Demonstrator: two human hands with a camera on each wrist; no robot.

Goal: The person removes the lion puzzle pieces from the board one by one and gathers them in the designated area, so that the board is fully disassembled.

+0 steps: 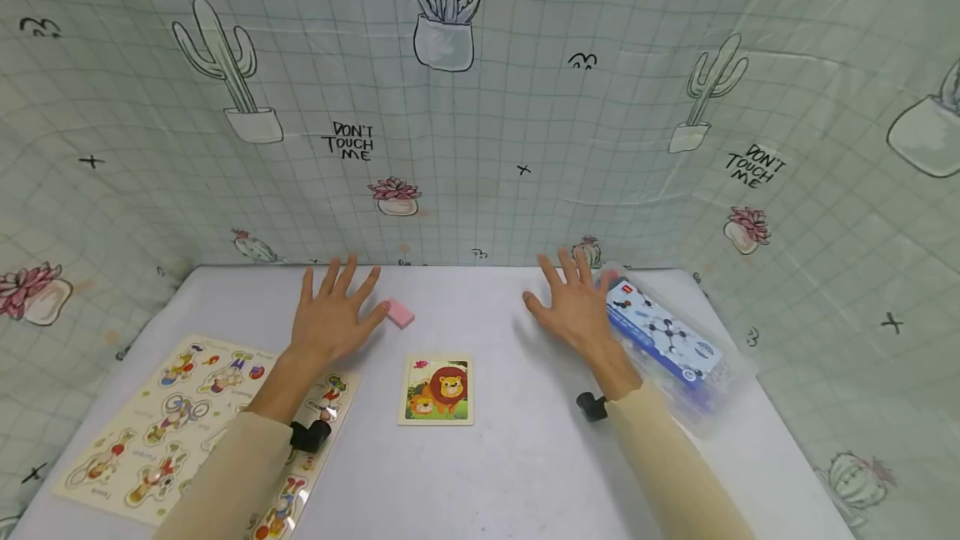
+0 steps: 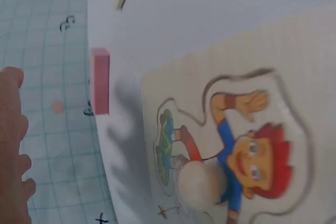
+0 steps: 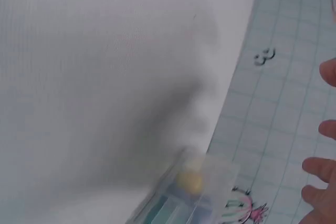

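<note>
My left hand [image 1: 330, 321] is spread, fingers pointing to the back of the table and holding nothing. By its thumb lies a pink block, perhaps an eraser [image 1: 400, 313], which the left wrist view also shows. Spread in the same way, my right hand [image 1: 576, 307] holds nothing and is nearest to a clear plastic case [image 1: 667, 336] with a blue molecule-model label. Between the forearms, toward the front, a small square lion picture puzzle [image 1: 437, 391] lies flat. Under the left forearm is a wooden knob puzzle board [image 1: 142, 432] with cartoon figures.
A white table [image 1: 510, 473] carries everything. Behind and on both sides hangs a grid-patterned curtain [image 1: 480, 123] with cactus prints, meeting the table's back edge. Each wrist wears a small black camera; the right one [image 1: 592, 407] sits at the cuff.
</note>
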